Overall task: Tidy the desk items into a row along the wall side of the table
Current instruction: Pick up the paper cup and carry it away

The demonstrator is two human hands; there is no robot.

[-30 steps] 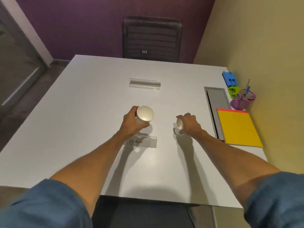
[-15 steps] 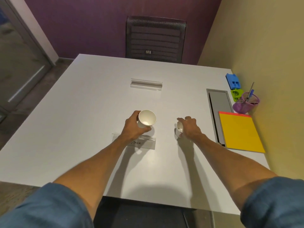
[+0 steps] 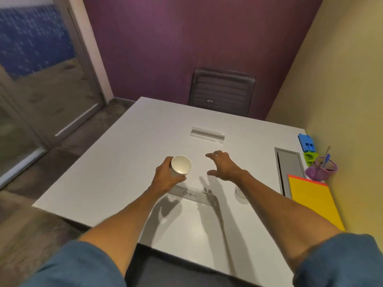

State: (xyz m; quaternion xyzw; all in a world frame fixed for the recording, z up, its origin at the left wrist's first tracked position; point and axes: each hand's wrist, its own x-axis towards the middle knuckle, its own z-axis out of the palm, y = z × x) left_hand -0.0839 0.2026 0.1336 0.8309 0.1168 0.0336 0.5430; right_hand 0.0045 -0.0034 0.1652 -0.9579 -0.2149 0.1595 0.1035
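1. Purple wall (image 3: 186, 48) at the far end and yellow wall (image 3: 342, 79) along the right side enclosed the room. I logged a glass door (image 3: 41, 79) at left and a dark mesh chair (image 3: 222, 90) pushed up to the far edge of the table.
2. White tabletop (image 3: 124, 162), with a grey hatch (image 3: 290, 168) set into it near the yellow wall.
3. Left hand (image 3: 163, 177): its fingers (image 3: 167, 161) were curled round a white paper cup (image 3: 181, 168). The cup was tilted with its open mouth toward the camera, over the middle of the tabletop.
4. Right hand (image 3: 224, 166): it held nothing. Its fingers were spread and lightly bent, palm down above the tabletop, just right of the paper cup and apart from it.
5. Near name holder (image 3: 189, 194): clear plastic with handwritten lettering, lying flat just on my side of the left hand.
6. Far name holder (image 3: 207, 135): clear plastic, lying beyond both hands, well apart from the near one.
7. Small white round item (image 3: 240, 193): it sat on the tabletop beside the right forearm, too blurred for me to identify.
8. Row against the yellow wall, far to near: blue block (image 3: 306, 142), green block (image 3: 310, 158) and purple mesh pot (image 3: 320, 169) holding a pen (image 3: 326, 157). Nearest was a yellow pad (image 3: 313, 201) with an orange top edge. The green block touched the pot, and the pot stood at the pad's far corner.
9. Blue sleeves (image 3: 83, 264) covered both upper arms, and the forearms were bare.
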